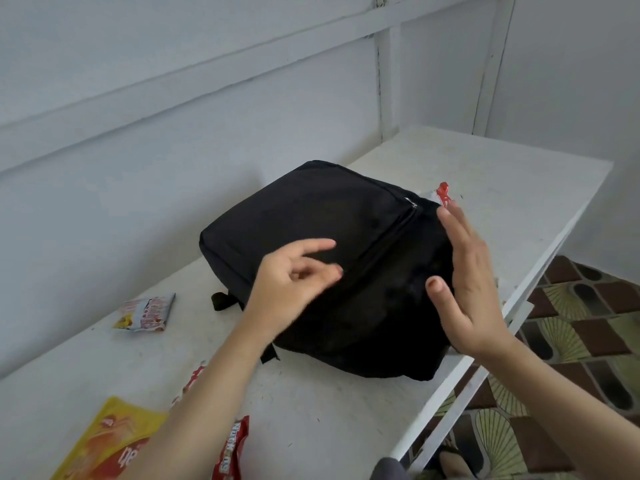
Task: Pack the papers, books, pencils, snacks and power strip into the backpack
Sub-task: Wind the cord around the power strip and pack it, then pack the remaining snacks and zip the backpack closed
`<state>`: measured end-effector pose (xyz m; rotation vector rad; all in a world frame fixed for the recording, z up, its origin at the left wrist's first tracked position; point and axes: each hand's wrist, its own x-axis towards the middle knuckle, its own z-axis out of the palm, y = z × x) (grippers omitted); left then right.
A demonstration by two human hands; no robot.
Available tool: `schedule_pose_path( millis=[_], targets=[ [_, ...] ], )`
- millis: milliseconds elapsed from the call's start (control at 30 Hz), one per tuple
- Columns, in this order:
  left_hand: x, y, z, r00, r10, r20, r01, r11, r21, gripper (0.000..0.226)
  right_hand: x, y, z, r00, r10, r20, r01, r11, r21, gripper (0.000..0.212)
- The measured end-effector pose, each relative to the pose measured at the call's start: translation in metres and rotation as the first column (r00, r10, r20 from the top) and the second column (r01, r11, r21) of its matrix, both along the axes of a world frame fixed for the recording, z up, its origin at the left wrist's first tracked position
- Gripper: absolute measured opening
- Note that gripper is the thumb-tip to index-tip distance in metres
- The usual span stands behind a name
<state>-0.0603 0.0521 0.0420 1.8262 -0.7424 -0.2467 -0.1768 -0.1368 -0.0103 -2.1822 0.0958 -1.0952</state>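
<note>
We see a black backpack (311, 216) lying flat on the white tabletop (485, 161). Our left hand (287, 282) hovers over its front, forefinger out. Our right hand (474, 271), fingers straight, is at its right side. A yellow packet (107, 438) and a red packet (232, 448) lie near our left forearm.

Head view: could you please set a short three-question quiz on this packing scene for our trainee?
1. True or false: the black backpack lies on the table.
2. Where is the yellow snack packet? A) on the table; B) inside the backpack; C) on the floor.
3. Fill in: the right hand has its fingers ____.
Key: 1 true; 2 A; 3 straight.
</note>
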Motion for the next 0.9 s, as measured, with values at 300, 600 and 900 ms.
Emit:
schedule_pose_path(
  millis=[300, 600, 900],
  targets=[
    [-0.019, 0.008, -0.062, 0.769, -0.136, 0.625, -0.082, 0.948, 0.307, 0.059, 0.003, 0.003, -0.016, 0.938, -0.046, -0.344, -0.028, 0.978, -0.208, 0.053],
    [-0.042, 0.066, -0.067, 0.784, 0.223, 0.580, -0.295, 0.955, 0.032, 0.032, 0.013, 0.056, -0.004, 0.981, -0.084, -0.175, 0.042, 0.972, -0.232, 0.034],
    [-0.073, 0.167, -0.086, 0.741, 0.482, 0.468, -0.606, 0.779, 0.158, 0.026, 0.032, 0.165, -0.022, 0.804, 0.409, -0.433, -0.552, 0.783, -0.286, 0.036]
  ],
)
